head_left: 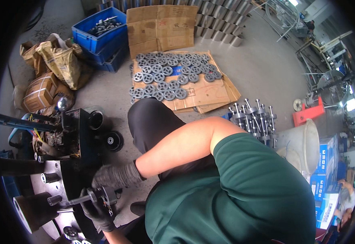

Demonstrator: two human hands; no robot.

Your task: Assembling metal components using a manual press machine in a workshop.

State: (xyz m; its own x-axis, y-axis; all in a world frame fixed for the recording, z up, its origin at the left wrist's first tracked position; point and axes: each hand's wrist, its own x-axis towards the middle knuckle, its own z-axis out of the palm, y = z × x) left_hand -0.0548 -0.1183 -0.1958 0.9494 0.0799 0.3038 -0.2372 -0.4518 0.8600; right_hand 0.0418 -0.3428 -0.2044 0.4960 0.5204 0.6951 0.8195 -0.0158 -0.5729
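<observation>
A dark metal shaft with a small round rotor and disc at one end lies almost level at the lower left, its long axis running left to right, the bare end pointing left toward a black machine fixture with round steel bosses and the rotor end toward the person's body. The left hand, in a black knit glove, is under and around the rotor end, its grip clenched on that part. The right hand, in a grey knit glove, sits just above and to the right of the rotor, fingers curled down toward it; whether its grip actually closes on the part or only rests against it is hard to tell from this angle. The left hand is the nearer one, and the shaft points away from both hands into the fixture.

On the grey concrete floor beyond, flattened brown cardboard carries rows of grey cast metal wheels with spoked faces. A blue plastic crate of dark metal parts stands at the upper left, and a cluster of upright steel shafts with discs stands beside a white plastic bucket.
</observation>
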